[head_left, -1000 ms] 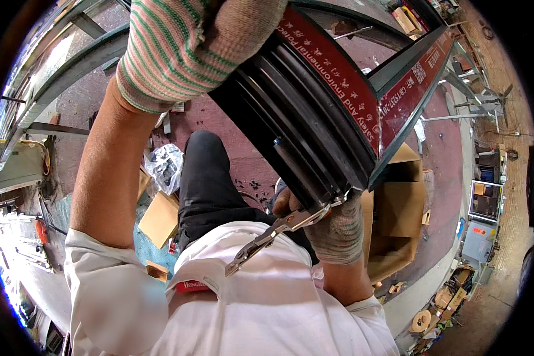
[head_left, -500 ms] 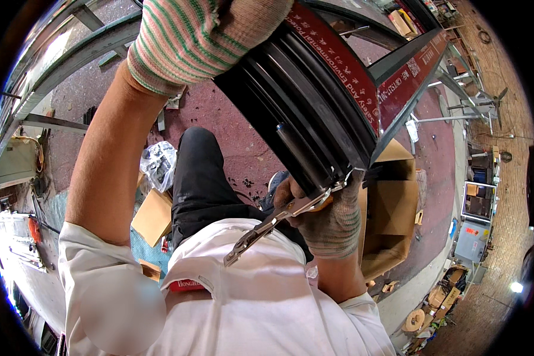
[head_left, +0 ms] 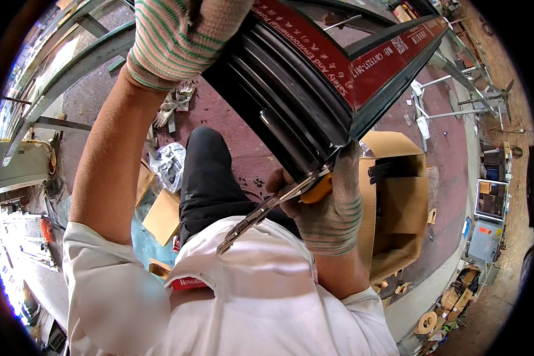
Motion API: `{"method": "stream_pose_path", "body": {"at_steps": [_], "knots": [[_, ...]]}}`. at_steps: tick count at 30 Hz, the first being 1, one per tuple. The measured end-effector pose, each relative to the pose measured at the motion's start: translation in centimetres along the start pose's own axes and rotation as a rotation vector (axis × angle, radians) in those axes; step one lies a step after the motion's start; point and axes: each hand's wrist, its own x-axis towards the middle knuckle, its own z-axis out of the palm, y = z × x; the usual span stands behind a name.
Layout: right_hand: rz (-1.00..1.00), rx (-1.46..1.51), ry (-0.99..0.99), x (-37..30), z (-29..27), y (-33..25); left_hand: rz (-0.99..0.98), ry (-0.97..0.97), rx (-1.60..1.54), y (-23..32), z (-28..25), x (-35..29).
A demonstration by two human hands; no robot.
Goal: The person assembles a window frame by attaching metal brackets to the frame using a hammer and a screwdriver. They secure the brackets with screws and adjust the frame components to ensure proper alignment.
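Note:
A black metal window-type frame (head_left: 291, 89), with grooved profiles and dark red printed film, lies tilted across the upper middle. My left hand (head_left: 181, 41), in a striped knit glove, is closed on its upper left end; part of it passes the picture's top edge. At the frame's lower corner my gloved right hand (head_left: 332, 216) is closed around a jointed metal hinge arm (head_left: 261, 210), which runs down-left toward my shirt. An orange-yellow piece (head_left: 317, 188) shows between that hand and the arm; its kind is unclear.
To the right stands an open cardboard box (head_left: 400, 202) with black strips inside. A clear plastic bag (head_left: 169, 163), cardboard pieces (head_left: 162, 216) and spare gloves (head_left: 175, 104) lie on the floor to the left. A metal rack (head_left: 71, 77) stands at the upper left.
The frame's lower corner has shifted left and slightly up, with both hands still on it. More of the orange-yellow piece shows. The spare gloves on the floor have come into view.

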Motion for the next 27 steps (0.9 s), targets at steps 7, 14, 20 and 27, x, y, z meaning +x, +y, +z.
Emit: {"method": "stream_pose_path", "body": {"at_steps": [7, 14, 20, 27], "knots": [[0.02, -0.13, -0.024, -0.3, 0.4, -1.0, -0.028, -0.012, 0.019, 0.8, 0.1, 0.2], [-0.101, -0.171, -0.017, 0.5, -1.4, 0.3, -0.112, -0.058, 0.033, 2.6, -0.1, 0.6], [0.036, -0.246, -0.004, 0.0, -0.8, -1.0, -0.046, -0.021, -0.006, 2.4, 0.2, 0.5], [-0.09, -0.187, -0.069, 1.6, -1.2, -0.1, -0.216, -0.119, -0.16, 0.2, -0.7, -0.7]]}}
